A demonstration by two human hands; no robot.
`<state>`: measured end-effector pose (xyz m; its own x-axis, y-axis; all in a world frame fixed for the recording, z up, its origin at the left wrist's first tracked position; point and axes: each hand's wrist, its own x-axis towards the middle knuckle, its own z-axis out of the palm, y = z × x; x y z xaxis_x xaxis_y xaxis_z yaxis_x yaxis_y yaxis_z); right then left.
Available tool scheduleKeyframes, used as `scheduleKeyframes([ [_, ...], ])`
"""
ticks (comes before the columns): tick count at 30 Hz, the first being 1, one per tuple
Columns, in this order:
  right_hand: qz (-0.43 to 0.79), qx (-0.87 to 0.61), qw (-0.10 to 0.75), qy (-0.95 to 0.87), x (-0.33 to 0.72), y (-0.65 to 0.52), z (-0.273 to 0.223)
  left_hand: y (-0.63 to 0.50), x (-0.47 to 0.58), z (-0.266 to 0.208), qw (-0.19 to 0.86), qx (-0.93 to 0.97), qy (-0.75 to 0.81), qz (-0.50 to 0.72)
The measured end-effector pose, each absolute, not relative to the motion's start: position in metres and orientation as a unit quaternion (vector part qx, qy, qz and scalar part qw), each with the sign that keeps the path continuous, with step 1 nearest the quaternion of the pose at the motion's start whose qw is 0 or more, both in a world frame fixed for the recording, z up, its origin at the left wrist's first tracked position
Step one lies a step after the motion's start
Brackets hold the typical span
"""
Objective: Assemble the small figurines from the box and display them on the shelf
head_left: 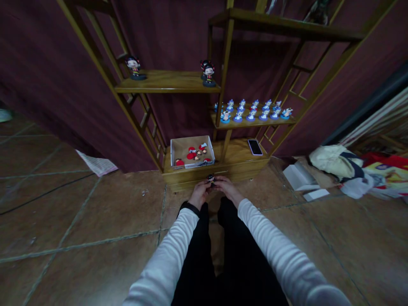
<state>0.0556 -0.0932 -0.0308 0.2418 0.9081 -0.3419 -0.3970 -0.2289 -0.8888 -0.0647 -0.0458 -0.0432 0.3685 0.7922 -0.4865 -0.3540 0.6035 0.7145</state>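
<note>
Between both hands, low in front of the wooden shelf unit [191,89], is a small black-haired figurine [211,179]. My left hand [200,192] has its fingers closed on the figurine's left side, and my right hand [225,187] grips it from the right. The figurine's lower part is partly covered by fingers. Just beyond the hands stands an open cardboard box [180,146] on the bottom shelf, with red round pieces and several small figurine parts inside. On the upper left shelf, a dark-haired figurine [134,68] stands at the left end and a similar figurine [208,75] at the right.
Several blue-and-white figurines [251,114] stand in rows on the middle right shelf. A phone [255,147] lies on the bottom shelf. At right on the tiled floor are a white opened box [299,177] and several bags [338,163]. A black cable [47,194] runs along the left floor.
</note>
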Motion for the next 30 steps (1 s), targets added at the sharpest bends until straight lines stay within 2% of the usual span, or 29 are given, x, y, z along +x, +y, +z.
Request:
scheduleKeyframes([
  [12,0.586,-0.497,0.611,-0.191,0.063,-0.076,-0.035,-0.013,-0.057,-0.042,0.792,0.229,0.471,0.314],
  [22,0.594,-0.475,0.625,-0.179,0.056,-0.062,-0.046,-0.006,-0.056,-0.044,0.742,0.256,0.499,0.367],
  [30,0.623,-0.466,0.591,-0.212,0.048,-0.062,-0.049,-0.014,-0.073,-0.049,0.718,0.309,0.482,0.397],
])
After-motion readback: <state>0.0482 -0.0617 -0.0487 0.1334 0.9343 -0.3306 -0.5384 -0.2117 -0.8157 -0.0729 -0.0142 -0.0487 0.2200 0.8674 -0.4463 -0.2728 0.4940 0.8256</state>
